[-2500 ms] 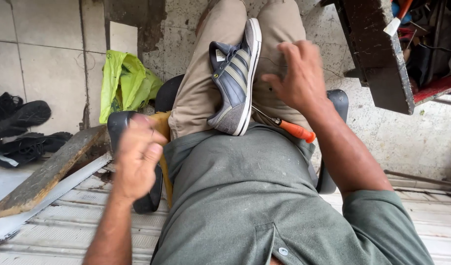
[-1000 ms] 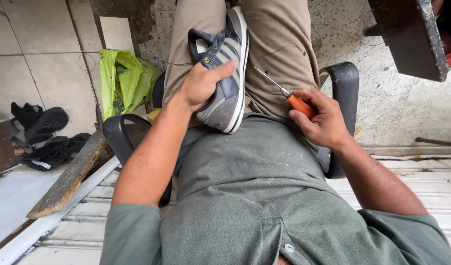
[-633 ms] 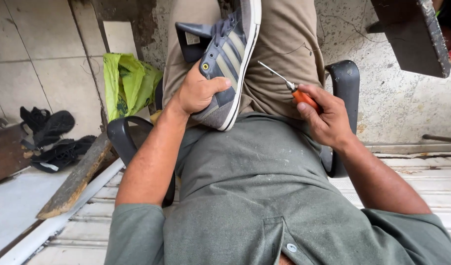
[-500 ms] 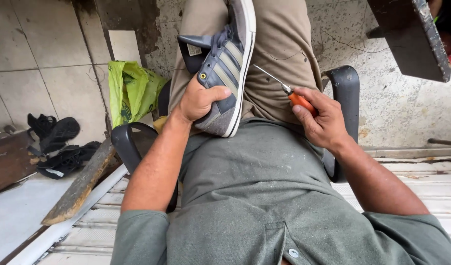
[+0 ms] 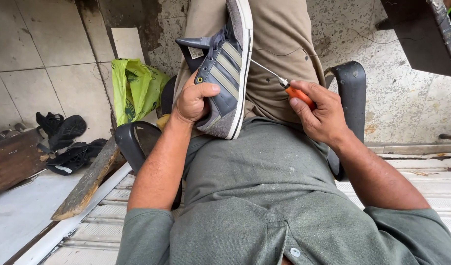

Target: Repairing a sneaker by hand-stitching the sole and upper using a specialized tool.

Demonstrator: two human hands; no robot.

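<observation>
You sat in a black armchair (image 5: 352, 88) on a pale tiled floor (image 5: 44, 59), khaki trousers (image 5: 279, 59) stretched ahead and a grey-green shirt (image 5: 265, 196) below. A crumpled lime-green plastic bag (image 5: 134, 88) lay against the stained wall. Dark sandals (image 5: 63, 140) were heaped to your left, near a weathered wooden plank (image 5: 85, 184) that leaned across a white metal rail (image 5: 63, 228). A dark wooden worktop (image 5: 422, 34) jutted in at upper right.

A grey sneaker (image 5: 225, 73) with pale stripes, an orange-handled awl (image 5: 290, 90), a lime-green bag (image 5: 134, 88), khaki trousers (image 5: 279, 54).
</observation>
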